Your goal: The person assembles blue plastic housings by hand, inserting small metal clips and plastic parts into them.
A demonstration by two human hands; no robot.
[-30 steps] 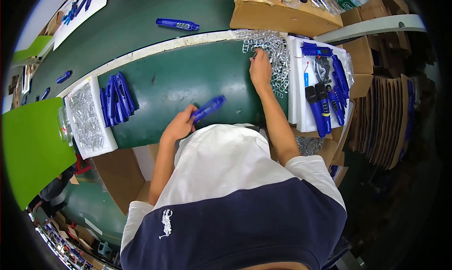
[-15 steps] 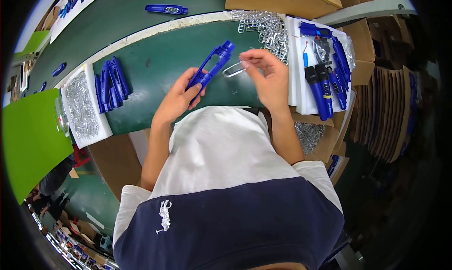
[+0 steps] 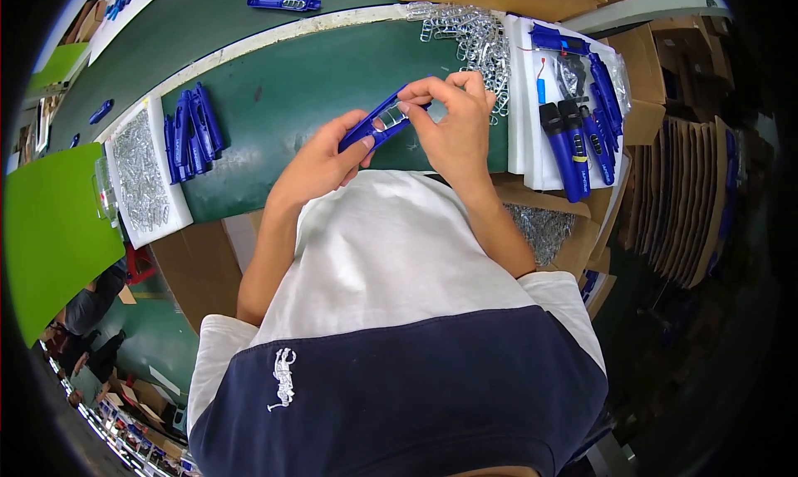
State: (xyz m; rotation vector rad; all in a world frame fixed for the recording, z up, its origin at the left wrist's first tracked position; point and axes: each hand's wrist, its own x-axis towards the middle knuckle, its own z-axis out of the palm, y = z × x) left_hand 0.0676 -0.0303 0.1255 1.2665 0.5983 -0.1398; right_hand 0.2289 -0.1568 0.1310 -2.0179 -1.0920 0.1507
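Note:
In front of my body, my left hand [image 3: 322,165] is closed around the lower end of a blue plastic microphone shell [image 3: 359,135]. The shell is tilted, its far end pointing up and to the right. At its long opening, my right hand [image 3: 459,132] pinches a clear plastic window frame [image 3: 392,118] between thumb and fingers. The frame lies over or inside the opening; whether it is seated I cannot tell. My right fingers cover the shell's far end.
Loose clear frames [image 3: 478,45] lie heaped at the back right. Beside them, a white foam tray [image 3: 519,145] carries blue microphones and parts. On the left are several blue shells [image 3: 195,136] and a foam tray of small clear pieces [image 3: 141,174]. Another shell [image 3: 284,3] lies farther back.
My right hand has brought the clear frame left onto the shell's opening. The shell has tipped to a flatter angle, and the two hands are now together.

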